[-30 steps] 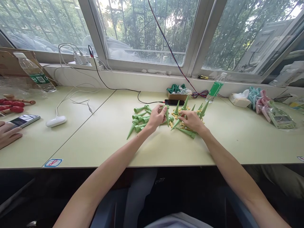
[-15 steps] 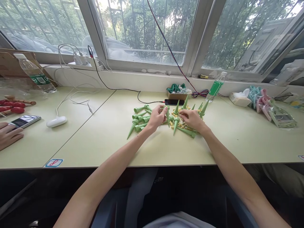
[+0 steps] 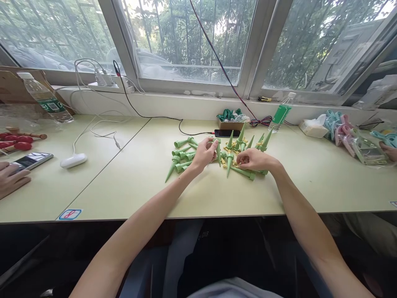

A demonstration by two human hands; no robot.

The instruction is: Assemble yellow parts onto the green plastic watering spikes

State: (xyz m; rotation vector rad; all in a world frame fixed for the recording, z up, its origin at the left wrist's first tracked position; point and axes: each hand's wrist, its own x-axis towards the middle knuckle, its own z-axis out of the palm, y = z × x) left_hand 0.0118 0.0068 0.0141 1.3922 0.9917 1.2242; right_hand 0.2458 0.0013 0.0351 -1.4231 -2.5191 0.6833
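Note:
My left hand (image 3: 205, 154) is closed round a green plastic watering spike (image 3: 218, 150), its tip pointing down. My right hand (image 3: 252, 159) is bent over the pile to the right, thumb and fingers pinched together at the small yellow pieces (image 3: 226, 162). What sits between those fingertips is too small to make out. Between the hands another green spike (image 3: 229, 163) lies with its point towards me. Several more spikes stand tip up behind my right hand, such as this tall spike (image 3: 240, 138). Left of my left hand is a heap of loose green spikes (image 3: 182, 156).
Behind the pile are a phone (image 3: 227, 133) on a cable and a small box of green material (image 3: 234, 123). A water bottle (image 3: 281, 112) and a tissue box (image 3: 314, 126) stand to the right. Other people's hands appear at left (image 3: 12, 180) and far right (image 3: 389, 151).
My right hand has moved slightly right and towards me, down to the yellow pieces. My left hand keeps hold of its spike. Another person's hand with a blue item has appeared at far right.

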